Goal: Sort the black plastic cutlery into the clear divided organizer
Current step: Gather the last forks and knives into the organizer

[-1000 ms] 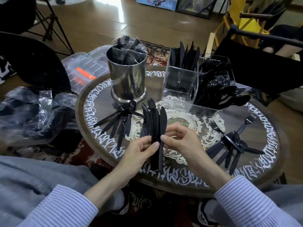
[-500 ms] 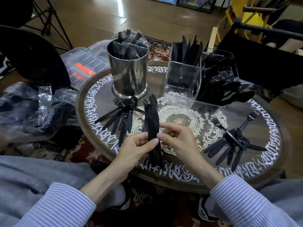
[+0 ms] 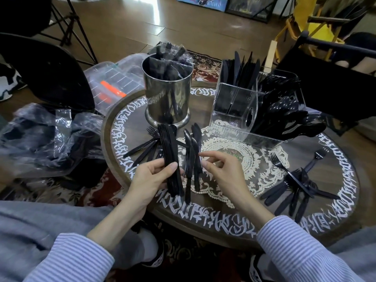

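My left hand [image 3: 153, 177] grips a neat stack of black plastic knives [image 3: 169, 151], held upright over the round table [image 3: 227, 218]. Just to its right, a few loose black knives [image 3: 192, 159] lie on the table. My right hand [image 3: 222, 173] hovers beside them with fingers apart, holding nothing. The clear divided organizer [image 3: 234, 110] stands at the back right; knives stand in its rear left section, forks and spoons fill its right side, and its near left section looks nearly bare.
A steel canister [image 3: 167, 94] of wrapped cutlery stands at the back centre. Black forks [image 3: 142, 148] lie fanned left of the stack, more forks [image 3: 295, 186] at the right. Crumpled plastic bags [image 3: 44, 139] and a black chair [image 3: 46, 72] sit off the left.
The single bundle both hands held has split: my left hand carried a stack leftward, my right hand let go, and a few knives now lie on the table.
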